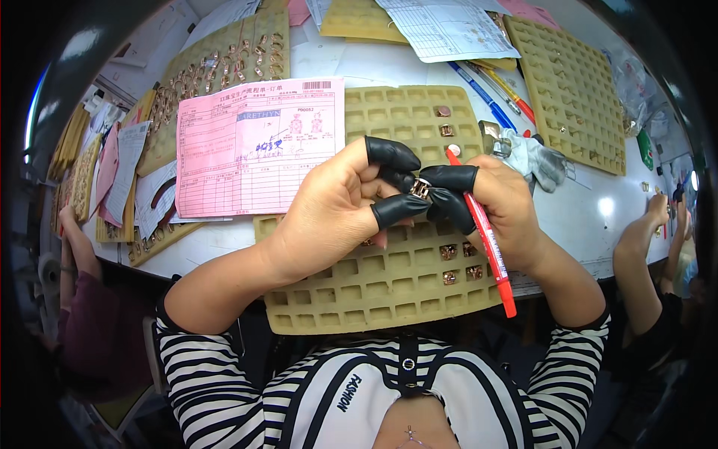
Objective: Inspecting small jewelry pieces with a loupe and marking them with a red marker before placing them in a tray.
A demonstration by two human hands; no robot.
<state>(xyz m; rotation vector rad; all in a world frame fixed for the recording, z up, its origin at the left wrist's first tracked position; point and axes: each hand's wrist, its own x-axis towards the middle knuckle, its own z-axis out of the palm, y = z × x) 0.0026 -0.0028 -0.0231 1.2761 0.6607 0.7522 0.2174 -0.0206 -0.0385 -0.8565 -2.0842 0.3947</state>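
Between both hands is a small gold-coloured jewellery piece (420,189), pinched by black finger cots. My left hand (336,205) grips its left side with thumb and finger. My right hand (499,205) touches its right side and also holds a red marker pen (487,236), slanting down to the right. Below the hands lies a yellowish tray of square pockets (350,306). Several similar pieces sit in its pockets, among them one near the top (446,130) and one lower right (449,251). Part of the tray is hidden by the hands.
A pink printed form (207,163) overlaps the tray's left side. Trays with rings (224,42) stand back left; another pocketed tray (583,101) is at right. Pens (488,98) and a grey-white glove (530,154) lie between. Other people's arms (636,258) are at both sides.
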